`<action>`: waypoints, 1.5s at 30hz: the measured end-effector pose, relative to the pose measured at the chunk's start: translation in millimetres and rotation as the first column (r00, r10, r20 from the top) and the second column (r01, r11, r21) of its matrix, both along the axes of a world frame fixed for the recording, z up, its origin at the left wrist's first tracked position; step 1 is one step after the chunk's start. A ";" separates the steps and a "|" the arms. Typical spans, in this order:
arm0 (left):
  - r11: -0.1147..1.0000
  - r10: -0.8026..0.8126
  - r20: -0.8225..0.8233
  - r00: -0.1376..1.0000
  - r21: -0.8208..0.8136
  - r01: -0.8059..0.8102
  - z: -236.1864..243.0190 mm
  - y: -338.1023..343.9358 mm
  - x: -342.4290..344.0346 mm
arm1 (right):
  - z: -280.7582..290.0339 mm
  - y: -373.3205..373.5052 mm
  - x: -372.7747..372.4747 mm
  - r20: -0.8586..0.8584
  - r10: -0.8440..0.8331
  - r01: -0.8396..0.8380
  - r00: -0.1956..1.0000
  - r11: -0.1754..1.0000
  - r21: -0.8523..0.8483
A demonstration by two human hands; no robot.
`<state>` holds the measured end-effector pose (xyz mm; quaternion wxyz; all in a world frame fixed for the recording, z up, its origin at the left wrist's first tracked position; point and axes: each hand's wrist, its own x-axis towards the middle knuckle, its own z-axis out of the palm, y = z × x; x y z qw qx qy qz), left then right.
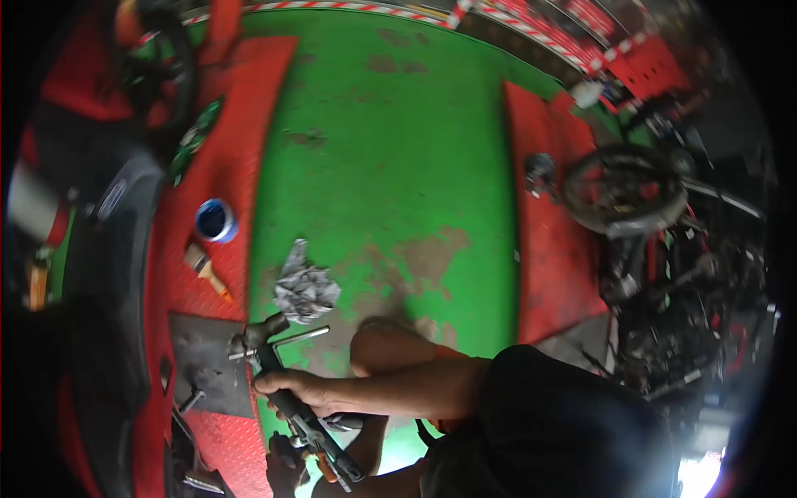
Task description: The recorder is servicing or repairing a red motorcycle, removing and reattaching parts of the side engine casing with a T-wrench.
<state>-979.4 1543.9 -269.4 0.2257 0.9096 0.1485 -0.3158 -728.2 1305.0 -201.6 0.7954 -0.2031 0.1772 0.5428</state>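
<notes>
My right hand (292,388) is closed round a bundle of hand tools. At its upper end are a hammer head (264,329) and a bright T-bar (300,336); dark shafts (314,436) and an orange handle (325,467) stick out below. Low in the picture my left hand (286,477) is curled by a dark piece that I cannot make out. Just beyond the tools, a crumpled grey cloth or paper (305,290) lies on the green floor. A paintbrush (207,270) and a blue-and-white tin (216,221) with dark contents rest on the red platform.
Red-and-black motorcycle bodywork (116,249) runs along the left, over a red lift platform (270,108). Another red platform (548,266) on the right bears a wheel (624,189) and dark machine parts. Red-white barrier tape (349,7) edges the green floor (390,149).
</notes>
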 end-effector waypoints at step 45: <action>0.291 -0.935 0.219 0.279 0.022 0.957 82.9 -1136.6 719.3 | 370.4 -434.7 -76.1 -0.572 -0.650 -0.208 0.500 0.552 -0.808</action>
